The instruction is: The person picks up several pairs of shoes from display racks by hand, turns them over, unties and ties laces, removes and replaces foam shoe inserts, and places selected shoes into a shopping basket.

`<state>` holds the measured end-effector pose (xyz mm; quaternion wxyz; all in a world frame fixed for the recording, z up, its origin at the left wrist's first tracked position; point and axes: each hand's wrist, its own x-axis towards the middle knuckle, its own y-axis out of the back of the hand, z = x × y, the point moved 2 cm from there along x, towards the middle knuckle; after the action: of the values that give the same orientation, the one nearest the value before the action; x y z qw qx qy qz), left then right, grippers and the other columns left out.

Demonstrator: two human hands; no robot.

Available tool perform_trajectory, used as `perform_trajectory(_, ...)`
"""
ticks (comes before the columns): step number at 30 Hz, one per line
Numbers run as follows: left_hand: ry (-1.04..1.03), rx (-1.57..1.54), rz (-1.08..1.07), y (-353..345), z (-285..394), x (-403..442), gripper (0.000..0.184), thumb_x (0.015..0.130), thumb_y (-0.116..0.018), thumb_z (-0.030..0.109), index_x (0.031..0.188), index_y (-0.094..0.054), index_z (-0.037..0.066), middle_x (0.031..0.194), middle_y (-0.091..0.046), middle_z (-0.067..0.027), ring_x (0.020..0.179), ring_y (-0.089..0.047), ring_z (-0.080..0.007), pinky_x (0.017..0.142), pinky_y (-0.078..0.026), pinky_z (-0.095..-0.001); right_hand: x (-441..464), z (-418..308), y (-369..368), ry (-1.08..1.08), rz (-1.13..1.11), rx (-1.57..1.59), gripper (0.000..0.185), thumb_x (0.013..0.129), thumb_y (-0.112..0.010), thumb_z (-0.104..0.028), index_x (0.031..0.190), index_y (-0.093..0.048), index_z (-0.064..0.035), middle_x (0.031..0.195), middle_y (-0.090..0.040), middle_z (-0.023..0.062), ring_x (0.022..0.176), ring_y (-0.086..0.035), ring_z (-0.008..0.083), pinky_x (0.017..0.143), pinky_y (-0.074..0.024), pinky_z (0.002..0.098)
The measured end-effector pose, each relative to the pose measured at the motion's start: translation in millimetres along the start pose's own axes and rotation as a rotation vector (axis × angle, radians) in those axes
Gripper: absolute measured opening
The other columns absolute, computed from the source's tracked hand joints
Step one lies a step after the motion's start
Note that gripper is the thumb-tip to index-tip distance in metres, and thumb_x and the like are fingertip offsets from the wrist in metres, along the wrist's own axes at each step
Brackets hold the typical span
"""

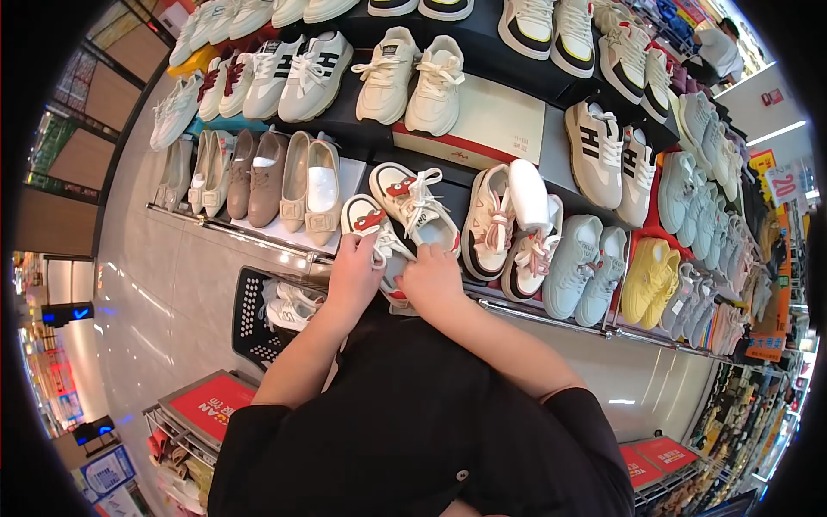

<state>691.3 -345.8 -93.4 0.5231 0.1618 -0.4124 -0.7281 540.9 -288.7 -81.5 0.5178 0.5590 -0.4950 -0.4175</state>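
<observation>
Seemingly to steady the pair's left red-trimmed sneaker (373,224), left hand (355,272) gripped its side; right hand (432,276) curled by its opening, grip unclear.

Floor (142,284): glossy grey tiles, streaked with reflected light
Rack (558,159): stepped, a metal rail (543,319) along its front
Left of me: dark-framed brown panels (73,162)
Light (777,135): white strip, glowing far right

The left hand (355,272), curled, sits just beside the curled right hand (433,279), while the bare left forearm (308,355) and bare right forearm (508,346) converge forward
</observation>
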Motion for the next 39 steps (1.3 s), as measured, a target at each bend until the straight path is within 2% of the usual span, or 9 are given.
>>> perform_trajectory(6, 0.148, -0.023, -0.118, 9.0, 2.9, 8.3, 0.049, 0.074, -0.076, 0.012, 0.12, -0.062, 0.003, 0.107, -0.057, -0.0186, 0.099, -0.061, -0.0377, 0.085, -0.052, -0.0425, 30.4, -6.5, -2.7, 0.002, -0.296, 0.071, 0.036, 0.074, -0.077, -0.037, 0.088, -0.075, -0.0035, 0.1, -0.064, 0.0129, 0.103, -0.056, 0.0294, 0.086, -0.0454, 0.0394)
perform_trajectory(11, 0.069, -0.036, -0.079, 4.6, 2.3, 12.6, 0.043, 0.073, -0.077, 0.011, 0.113, -0.065, 0.002, 0.104, -0.059, -0.0188, 0.096, -0.061, -0.0375, 0.083, -0.052, -0.0423, 36.7, -5.6, -2.1, -0.045, -0.419, 0.06, 0.046, 0.071, -0.08, -0.037, 0.101, -0.073, -0.0019, 0.115, -0.06, 0.0151, 0.114, -0.051, 0.0296, 0.093, -0.0424, 0.0396)
perform_trajectory(17, 0.159, -0.048, -0.143, 8.1, 0.4, 14.5, 0.044, 0.074, -0.077, 0.014, 0.114, -0.066, 0.002, 0.107, -0.06, -0.0195, 0.1, -0.062, -0.0374, 0.087, -0.052, -0.0419, 29.3, -2.2, -2.1, -0.214, -0.331, 0.29, 0.041, 0.067, -0.078, -0.027, 0.095, -0.072, 0.0014, 0.114, -0.057, 0.0181, 0.114, -0.05, 0.0334, 0.096, -0.0424, 0.0428)
perform_trajectory(22, 0.188, -0.09, -0.137, 8.4, -8.4, 16.7, 0.039, 0.074, -0.076, 0.014, 0.11, -0.067, 0.002, 0.106, -0.061, -0.0208, 0.098, -0.062, -0.0377, 0.087, -0.051, -0.0419, 22.0, 11.7, -13.6, -0.167, -0.162, 0.479, 0.023, 0.067, -0.074, -0.019, 0.082, -0.068, -0.0022, 0.114, -0.058, 0.016, 0.109, -0.052, 0.036, 0.097, -0.0437, 0.0427)
perform_trajectory(25, 0.197, -0.133, -0.102, 9.3, -11.2, 21.7, 0.037, 0.073, -0.074, 0.013, 0.108, -0.069, 0.002, 0.097, -0.062, -0.0195, 0.092, -0.063, -0.0368, 0.083, -0.052, -0.041, 10.3, 20.3, -11.6, -0.018, -0.061, 0.457, 0.021, 0.071, -0.074, -0.018, 0.085, -0.071, -0.0024, 0.115, -0.058, 0.0163, 0.111, -0.051, 0.035, 0.095, -0.0448, 0.0424)
perform_trajectory(28, 0.138, -0.144, -0.113, 10.3, -9.6, 23.6, 0.036, 0.074, -0.073, 0.014, 0.107, -0.069, 0.002, 0.095, -0.063, -0.0191, 0.093, -0.063, -0.0368, 0.083, -0.052, -0.0412, 9.2, 18.2, 3.9, -0.083, 0.02, 0.369, 0.026, 0.072, -0.078, -0.022, 0.088, -0.071, -0.0032, 0.116, -0.057, 0.0154, 0.111, -0.051, 0.034, 0.096, -0.0443, 0.0418)
perform_trajectory(29, 0.142, -0.143, -0.115, 9.0, -8.8, 24.2, 0.036, 0.074, -0.073, 0.014, 0.107, -0.069, 0.002, 0.095, -0.063, -0.0193, 0.092, -0.062, -0.0368, 0.083, -0.051, -0.0412, 9.5, 16.8, 6.0, -0.079, 0.0, 0.307, 0.038, 0.068, -0.083, -0.03, 0.092, -0.07, -0.0042, 0.123, -0.056, 0.0161, 0.113, -0.05, 0.0336, 0.098, -0.0432, 0.0428)
perform_trajectory(35, 0.172, -0.126, -0.124, 6.3, -6.8, 23.2, 0.036, 0.074, -0.074, 0.015, 0.106, -0.069, 0.001, 0.095, -0.063, -0.0199, 0.094, -0.062, -0.0368, 0.084, -0.051, -0.0414, 5.4, 2.0, 14.3, -0.042, 0.15, 0.153, 0.045, 0.062, -0.086, -0.031, 0.094, -0.07, -0.0029, 0.136, -0.052, 0.0195, 0.118, -0.049, 0.0335, 0.102, -0.0402, 0.0462)
perform_trajectory(39, 0.16, -0.125, -0.129, 8.7, -1.3, 23.8, 0.036, 0.073, -0.074, 0.015, 0.106, -0.069, 0.001, 0.097, -0.064, -0.0203, 0.096, -0.062, -0.0372, 0.085, -0.051, -0.042, 11.3, 2.9, 6.9, -0.048, 0.078, 0.248, 0.046, 0.064, -0.084, -0.03, 0.096, -0.072, 0.0004, 0.138, -0.05, 0.0232, 0.118, -0.049, 0.0345, 0.104, -0.038, 0.0454)
